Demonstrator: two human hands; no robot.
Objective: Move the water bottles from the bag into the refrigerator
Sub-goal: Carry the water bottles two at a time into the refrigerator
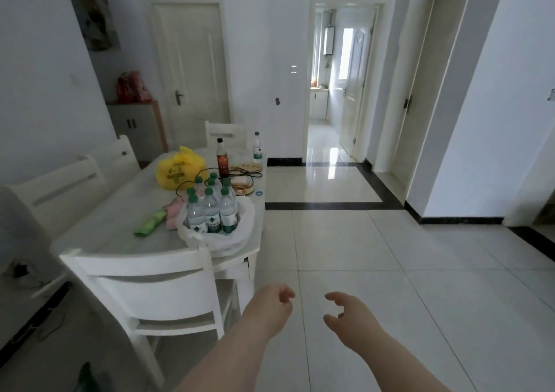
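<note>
Several clear water bottles with green caps stand upright in an open white plastic bag near the right front corner of the white dining table. One more water bottle stands alone at the table's far end. My left hand and my right hand hang over the floor well in front of the table, fingers loosely curled, holding nothing. No refrigerator is in view.
A white chair stands at the table's near end, more chairs along the left side. On the table lie a yellow bag, a dark sauce bottle, a green packet and plates. Tiled floor spreads right toward an open doorway.
</note>
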